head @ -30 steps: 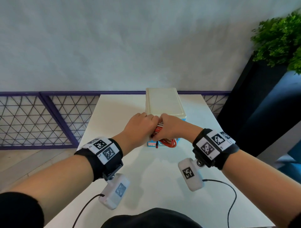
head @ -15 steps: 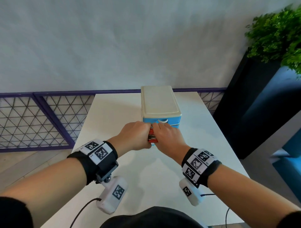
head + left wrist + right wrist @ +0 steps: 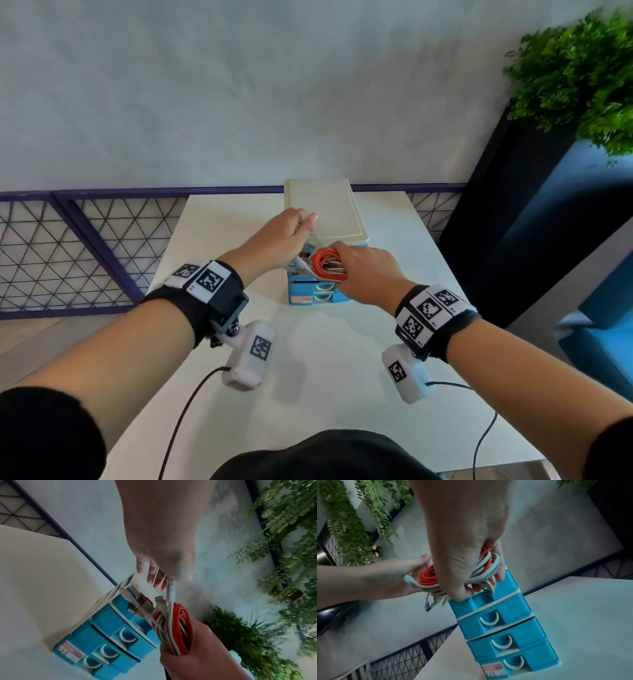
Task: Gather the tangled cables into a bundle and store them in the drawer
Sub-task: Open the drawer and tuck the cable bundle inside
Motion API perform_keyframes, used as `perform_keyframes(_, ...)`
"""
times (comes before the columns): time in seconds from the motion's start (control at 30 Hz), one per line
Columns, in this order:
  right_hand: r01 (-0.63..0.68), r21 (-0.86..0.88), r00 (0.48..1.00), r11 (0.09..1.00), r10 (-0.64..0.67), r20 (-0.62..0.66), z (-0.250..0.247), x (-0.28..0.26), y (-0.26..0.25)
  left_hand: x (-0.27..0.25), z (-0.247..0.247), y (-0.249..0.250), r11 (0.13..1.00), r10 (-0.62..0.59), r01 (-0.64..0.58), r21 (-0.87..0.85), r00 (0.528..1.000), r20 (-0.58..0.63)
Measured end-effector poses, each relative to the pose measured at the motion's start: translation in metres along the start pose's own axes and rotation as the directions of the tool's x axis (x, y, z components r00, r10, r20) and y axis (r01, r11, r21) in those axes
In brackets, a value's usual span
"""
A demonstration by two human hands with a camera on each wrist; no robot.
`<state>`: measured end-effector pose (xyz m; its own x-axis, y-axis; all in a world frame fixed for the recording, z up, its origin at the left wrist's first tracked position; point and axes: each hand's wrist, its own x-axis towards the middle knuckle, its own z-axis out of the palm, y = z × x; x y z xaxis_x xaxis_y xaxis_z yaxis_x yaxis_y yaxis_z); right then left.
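A small blue drawer unit (image 3: 308,295) with a cream top stands at the far middle of the white table (image 3: 342,359). My right hand (image 3: 363,270) grips a coiled bundle of red and white cables (image 3: 323,263) just above the unit's top drawer, which looks pulled out. In the right wrist view the bundle (image 3: 428,577) is wrapped in my fingers and touches the drawer's front rim. My left hand (image 3: 284,233) is beside the unit's top left corner. In the left wrist view thin white strands run through its fingers (image 3: 154,578), and several plug ends (image 3: 137,601) stick out loose.
A purple mesh fence (image 3: 68,246) runs behind and left of the table. A dark planter with green foliage (image 3: 582,78) stands at the right. The lower drawers (image 3: 503,642) are closed. Wrist-camera leads (image 3: 185,411) trail over the near table.
The hands were pressed together low at the drawer front. Now the left hand has lifted toward the unit's top and the right hand holds the bundle higher, at the top drawer.
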<state>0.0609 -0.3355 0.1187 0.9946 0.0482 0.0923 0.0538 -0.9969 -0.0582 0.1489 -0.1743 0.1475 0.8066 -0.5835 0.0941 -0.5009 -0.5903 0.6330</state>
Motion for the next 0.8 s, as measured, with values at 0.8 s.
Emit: perform_keyframes(0.8,0.015,-0.053,0.962,0.998,0.000,0.274,0.016,0.017,0.003,0.029,0.008,-0.025,0.961,0.088,-0.125,0.247,0.984,0.156)
